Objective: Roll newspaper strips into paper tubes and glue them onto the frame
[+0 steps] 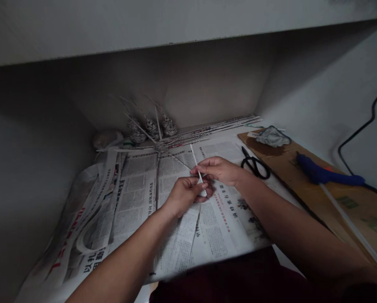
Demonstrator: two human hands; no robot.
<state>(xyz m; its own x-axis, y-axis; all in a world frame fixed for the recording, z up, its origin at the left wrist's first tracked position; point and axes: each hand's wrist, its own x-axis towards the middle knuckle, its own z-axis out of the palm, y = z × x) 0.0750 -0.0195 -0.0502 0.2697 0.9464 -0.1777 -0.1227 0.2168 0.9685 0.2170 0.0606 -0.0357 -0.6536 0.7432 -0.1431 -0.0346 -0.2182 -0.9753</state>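
Over the newspaper-covered table, my left hand (185, 192) is closed on the lower end of a thin rolled paper stick (200, 176), thumb pressed on it. My right hand (219, 169) pinches the same stick higher up, close beside the left. The stick's pale tip points away from me. From below the left hand a loose newspaper strip (188, 229) runs toward my body; how it joins the stick is hidden by the fingers. Behind the hands lies a star-shaped piece of crossed paper sticks (161, 147), one arm reaching toward my right hand.
Black scissors (255, 165) lie right of my hands. A blue glue gun (328, 171) and a crumpled grey cloth (273, 136) rest on cardboard (342, 206). Several paper sticks (220, 125) and woven cone shapes (152, 128) stand at the back, below a low overhang (175, 25).
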